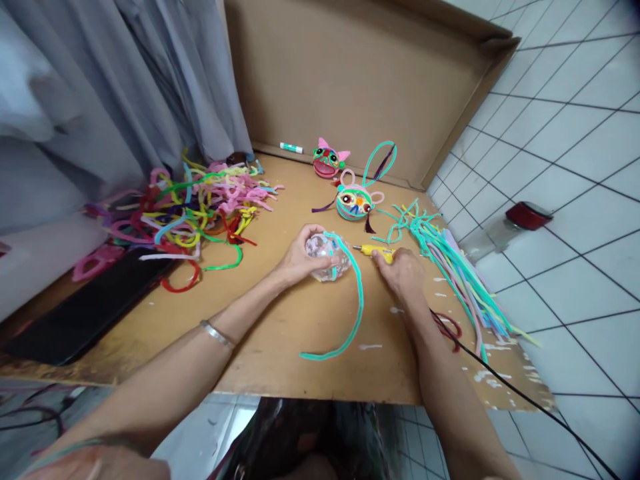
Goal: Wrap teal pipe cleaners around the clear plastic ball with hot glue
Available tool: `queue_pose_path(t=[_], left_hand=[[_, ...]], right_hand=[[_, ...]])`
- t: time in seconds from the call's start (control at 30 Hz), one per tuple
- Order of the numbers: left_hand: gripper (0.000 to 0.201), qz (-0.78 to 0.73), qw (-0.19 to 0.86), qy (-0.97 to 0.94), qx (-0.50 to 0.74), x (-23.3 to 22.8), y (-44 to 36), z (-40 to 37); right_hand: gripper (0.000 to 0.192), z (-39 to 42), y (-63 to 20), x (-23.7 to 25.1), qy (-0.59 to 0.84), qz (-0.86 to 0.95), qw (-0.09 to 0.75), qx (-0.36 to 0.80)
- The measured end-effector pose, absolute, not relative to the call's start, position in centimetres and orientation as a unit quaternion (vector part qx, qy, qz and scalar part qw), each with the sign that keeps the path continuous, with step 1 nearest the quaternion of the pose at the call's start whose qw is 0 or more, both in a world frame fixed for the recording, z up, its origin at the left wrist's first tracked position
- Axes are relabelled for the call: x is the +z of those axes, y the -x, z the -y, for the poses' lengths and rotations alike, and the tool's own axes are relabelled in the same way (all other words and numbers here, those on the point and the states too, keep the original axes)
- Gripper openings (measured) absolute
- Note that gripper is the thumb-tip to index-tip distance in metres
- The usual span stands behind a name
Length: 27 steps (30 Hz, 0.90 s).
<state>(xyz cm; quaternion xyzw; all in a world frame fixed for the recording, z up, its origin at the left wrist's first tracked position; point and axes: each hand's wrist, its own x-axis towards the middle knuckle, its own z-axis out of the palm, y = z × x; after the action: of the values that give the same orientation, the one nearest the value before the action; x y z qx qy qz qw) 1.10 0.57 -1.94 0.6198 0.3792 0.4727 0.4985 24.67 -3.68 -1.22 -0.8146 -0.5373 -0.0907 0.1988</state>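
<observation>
My left hand [303, 259] is closed around a clear plastic ball [320, 248] at the middle of the table. A turquoise pipe cleaner [359, 293] lies against the top of the ball, and its long free end curves down over the tabletop. To the right, my right hand [404, 272] grips a yellow glue gun [376, 252] with its nozzle pointing left at the ball, a small gap between them. A black cord [480, 357] runs from under my right wrist toward the lower right.
A tangle of coloured pipe cleaners [200, 200] and a black flat panel [95, 307] lie left. Two decorated balls, a pink-eared one [326, 163] and a turquoise one [354, 202], stand behind. Straight pipe cleaners [460, 273] lie right, before a tiled wall [565, 253]. Cardboard [350, 80] stands behind.
</observation>
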Motion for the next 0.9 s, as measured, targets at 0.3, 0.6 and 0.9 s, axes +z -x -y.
queue_pose_path(t=[0.3, 0.6, 0.9], left_hand=[[0.070, -0.375, 0.490, -0.643, 0.454, -1.8, -1.3, -0.3], [0.072, -0.360, 0.509, -0.629, 0.465, -2.1, -1.4, -0.4], [0.071, -0.349, 0.508, -0.636, 0.464, -2.5, -1.3, -0.6]], right_hand=[[0.049, 3.6, -25.0, -0.8, 0.866, 0.491, 0.098, 0.004], [0.044, 3.7, -25.7, 0.4, 0.751, 0.512, 0.408, -0.083], [0.041, 4.5, -23.9, 0.7, 0.642, 0.577, 0.497, -0.087]])
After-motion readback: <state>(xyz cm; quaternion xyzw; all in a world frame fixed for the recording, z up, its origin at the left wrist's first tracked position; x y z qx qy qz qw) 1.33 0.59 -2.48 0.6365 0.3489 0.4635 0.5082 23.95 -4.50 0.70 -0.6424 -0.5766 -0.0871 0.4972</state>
